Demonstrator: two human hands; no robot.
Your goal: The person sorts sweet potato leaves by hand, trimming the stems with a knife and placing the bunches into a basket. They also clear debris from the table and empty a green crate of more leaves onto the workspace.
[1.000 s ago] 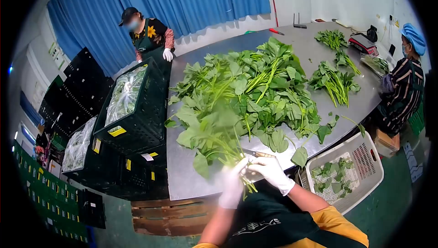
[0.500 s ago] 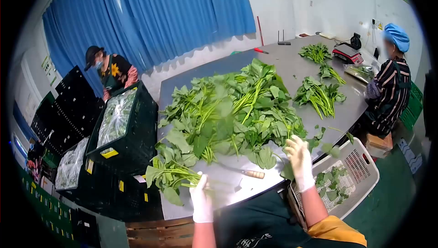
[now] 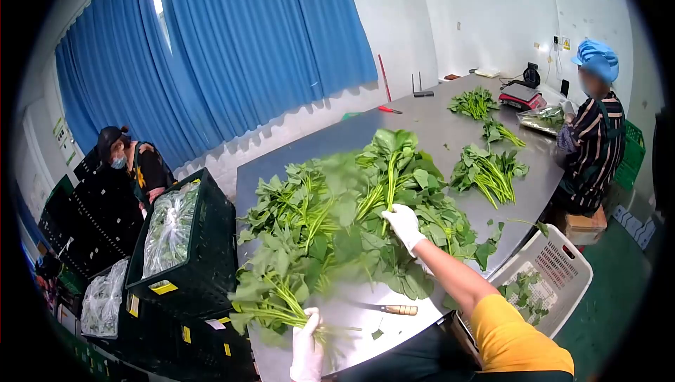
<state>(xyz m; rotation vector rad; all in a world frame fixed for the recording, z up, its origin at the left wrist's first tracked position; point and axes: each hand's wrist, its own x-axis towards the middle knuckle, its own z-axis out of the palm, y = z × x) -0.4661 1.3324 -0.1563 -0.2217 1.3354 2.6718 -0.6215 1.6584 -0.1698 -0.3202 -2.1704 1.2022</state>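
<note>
**Leafy greens on a steel table**

A white-walled room with long blue curtains (image 3: pixel 232 52) holds a big steel table (image 3: pixel 422 118) that fills the middle of the view. Black crates (image 3: pixel 190 248) packed with bagged greens stand against its left edge, and a white basket (image 3: pixel 562 276) with a few loose leaves sits just below its right corner.

A large pile of greens (image 3: pixel 351 220) covers the near half of the table; smaller bunches (image 3: pixel 485 171) lie farther right, near a person in a striped top (image 3: pixel 594 150). Another person (image 3: pixel 130 164) stands behind the crates.

The right hand (image 3: pixel 404 224), gloved white, reaches into the pile with its fingers closed around some stems. The left hand (image 3: pixel 307 343), also gloved, grips the stem ends of a small bunch (image 3: pixel 271 298) lying on the table's near edge. A knife (image 3: pixel 387 308) lies on bare steel between the two hands, touched by neither.
</note>
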